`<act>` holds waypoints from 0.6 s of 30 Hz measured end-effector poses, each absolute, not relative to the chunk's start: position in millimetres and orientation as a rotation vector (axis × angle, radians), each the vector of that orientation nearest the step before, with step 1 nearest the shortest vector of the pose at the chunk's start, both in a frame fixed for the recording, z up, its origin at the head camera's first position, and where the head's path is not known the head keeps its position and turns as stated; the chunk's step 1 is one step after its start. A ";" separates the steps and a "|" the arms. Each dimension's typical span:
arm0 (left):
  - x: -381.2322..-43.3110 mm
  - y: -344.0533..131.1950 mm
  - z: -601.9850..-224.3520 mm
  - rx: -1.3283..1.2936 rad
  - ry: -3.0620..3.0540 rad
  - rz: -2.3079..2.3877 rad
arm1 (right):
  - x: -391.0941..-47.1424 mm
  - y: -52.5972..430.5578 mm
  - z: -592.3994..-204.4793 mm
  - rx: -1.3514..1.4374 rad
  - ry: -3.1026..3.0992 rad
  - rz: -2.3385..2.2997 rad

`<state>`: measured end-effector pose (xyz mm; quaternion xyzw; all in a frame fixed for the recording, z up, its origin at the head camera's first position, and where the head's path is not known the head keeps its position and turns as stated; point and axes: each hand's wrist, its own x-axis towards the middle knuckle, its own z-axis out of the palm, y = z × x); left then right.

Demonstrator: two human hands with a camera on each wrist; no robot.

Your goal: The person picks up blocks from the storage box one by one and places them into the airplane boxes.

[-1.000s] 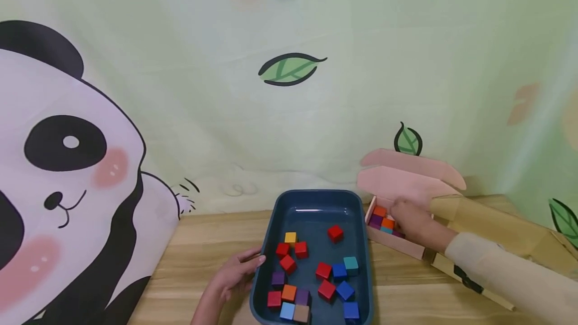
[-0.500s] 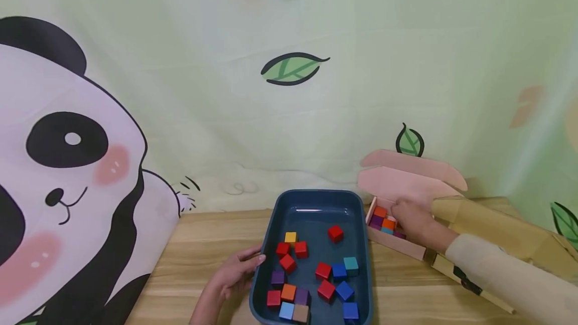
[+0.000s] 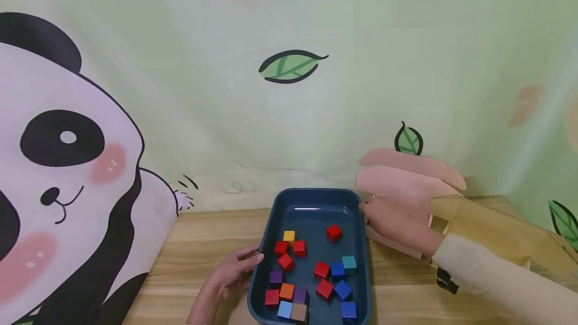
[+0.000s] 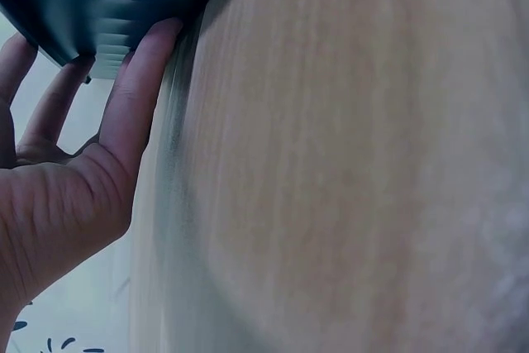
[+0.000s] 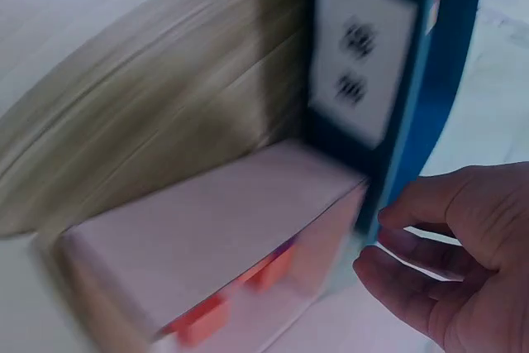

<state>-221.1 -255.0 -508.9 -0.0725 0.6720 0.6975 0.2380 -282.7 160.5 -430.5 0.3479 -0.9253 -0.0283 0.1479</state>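
Observation:
A dark blue tray (image 3: 316, 205) with a scatter of coloured cubes stands on the wooden table. Beside its left wall is my left hand (image 3: 235, 272), fingers fairly straight and fingertips against the outside. The left wrist view shows those fingers (image 4: 136, 93) reaching up to the tray's side. My right hand (image 3: 397, 222) is over the tray's right rim, in front of the pink box (image 3: 397, 182). In the right wrist view its thumb and fingers (image 5: 405, 283) are loosely bent, with no cube visible between them. Orange cubes (image 5: 204, 320) show inside the pink box, which the hand mostly covers in the head view.
Cubes in the tray include a red one (image 3: 334, 233), a yellow one (image 3: 289, 236) and a teal one (image 3: 349, 265). An opened brown cardboard box (image 3: 496, 232) lies right of the pink box, under the right sleeve (image 3: 501, 270). A panda-printed cloth (image 3: 217, 129) hangs behind.
My right hand has left the inside of the pink box and moved left to the tray's right rim. The left hand stays at the tray's side, and the tray's cubes keep their places.

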 end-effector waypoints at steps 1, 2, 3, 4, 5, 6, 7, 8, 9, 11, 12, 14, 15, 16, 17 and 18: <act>-221.7 -254.9 -509.1 -0.199 1.839 1.912 | -280.8 152.2 -427.6 1.011 -2.682 -0.066; -222.4 -254.7 -509.3 -0.201 1.839 1.915 | -279.6 143.7 -425.3 1.028 -2.716 -0.023; -222.9 -254.6 -509.3 -0.200 1.838 1.917 | -278.8 134.8 -423.3 1.054 -2.742 0.011; -222.6 -254.8 -509.4 -0.202 1.841 1.918 | -278.0 125.2 -422.2 1.074 -2.773 0.046; -222.2 -255.1 -509.3 -0.202 1.843 1.919 | -276.8 115.9 -420.6 1.093 -2.816 0.086; -222.0 -255.3 -509.3 -0.201 1.844 1.920 | -275.7 106.7 -419.1 1.109 -2.852 0.103; -221.8 -255.5 -509.3 -0.203 1.845 1.920 | -274.7 97.9 -418.0 1.131 -2.879 0.129; -221.6 -255.5 -509.1 -0.203 1.850 1.915 | -274.0 89.7 -417.4 1.158 -2.890 0.141; -221.5 -255.5 -508.8 -0.207 1.853 1.910 | -273.1 81.7 -416.8 1.186 -2.896 0.147; -221.3 -255.1 -508.4 -0.215 1.857 1.900 | -271.3 66.5 -415.8 1.257 -2.890 0.152; -221.4 -254.8 -508.4 -0.217 1.856 1.898 | -270.4 59.4 -415.6 1.303 -2.871 0.154; -221.5 -254.2 -508.8 -0.223 1.859 1.895 | -267.6 45.7 -415.1 1.381 -2.842 0.180; -221.5 -254.1 -509.3 -0.221 1.857 1.901 | -265.9 38.2 -415.0 1.415 -2.839 0.197; -221.6 -254.3 -509.7 -0.213 1.852 1.906 | -263.6 30.9 -414.5 1.446 -2.839 0.207; -221.7 -254.7 -510.0 -0.208 1.849 1.908 | -261.3 23.7 -414.3 1.474 -2.837 0.217; -221.8 -255.0 -510.3 -0.197 1.847 1.911 | -258.5 16.6 -413.9 1.496 -2.843 0.224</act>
